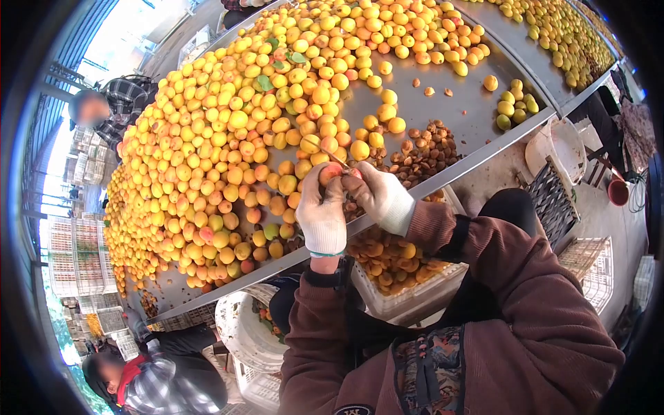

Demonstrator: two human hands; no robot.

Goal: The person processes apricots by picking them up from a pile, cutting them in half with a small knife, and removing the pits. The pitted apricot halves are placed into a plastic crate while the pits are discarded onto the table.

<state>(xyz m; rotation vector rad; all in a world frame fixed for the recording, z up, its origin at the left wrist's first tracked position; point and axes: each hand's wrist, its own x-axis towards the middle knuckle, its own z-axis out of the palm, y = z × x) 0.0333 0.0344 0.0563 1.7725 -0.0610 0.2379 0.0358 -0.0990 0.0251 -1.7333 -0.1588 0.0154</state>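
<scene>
Left hand (321, 218): fingers closed round apricot (329, 173), steadying it; right hand (389, 200): fingers pinching thin tool (335, 157) – both at surface (443, 90) edge, likely for reach; crate (395, 306) below.

Fruit (207, 131) on tbl (443, 86) | pits (425, 153) nr edge (487, 151) | bucket (238, 325) L of crate (387, 303)

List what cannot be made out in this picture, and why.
All in the head view:
Thin tool, near end: hidden by right hand.
Held fruit, underside: hidden by left hand.
Table, far side: cut off by top edge.
Far crates, contents: too small.
</scene>
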